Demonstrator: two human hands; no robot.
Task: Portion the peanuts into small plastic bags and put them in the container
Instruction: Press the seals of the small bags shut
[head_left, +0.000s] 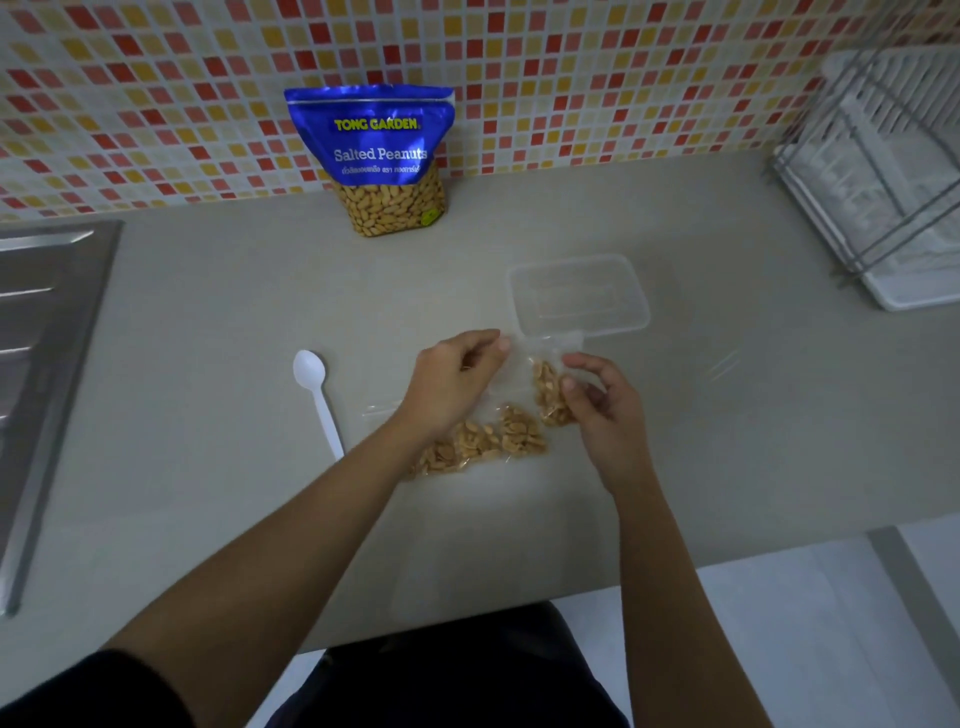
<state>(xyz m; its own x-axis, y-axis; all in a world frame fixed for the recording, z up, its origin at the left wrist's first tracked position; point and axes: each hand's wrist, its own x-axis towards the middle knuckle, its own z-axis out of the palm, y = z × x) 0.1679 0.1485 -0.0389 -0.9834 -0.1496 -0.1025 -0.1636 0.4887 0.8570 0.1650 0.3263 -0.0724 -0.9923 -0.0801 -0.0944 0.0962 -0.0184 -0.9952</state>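
A small clear plastic bag with peanuts (548, 395) hangs just above the grey counter. My left hand (452, 382) pinches its top left corner and my right hand (602, 410) pinches its right side. Beneath my left wrist lie two filled peanut bags (488, 441) flat on the counter. The clear plastic container (579, 296) stands open just behind my hands, and nothing shows inside it. The blue Salted Peanuts pouch (382, 156) stands upright against the tiled wall. A white plastic spoon (317, 400) lies left of my left hand.
A steel sink drainboard (41, 364) runs along the left edge. A wire dish rack on a white tray (883, 171) sits at the far right. An empty clear bag (382, 413) lies by my left wrist. The counter's front edge (519, 597) runs near my body.
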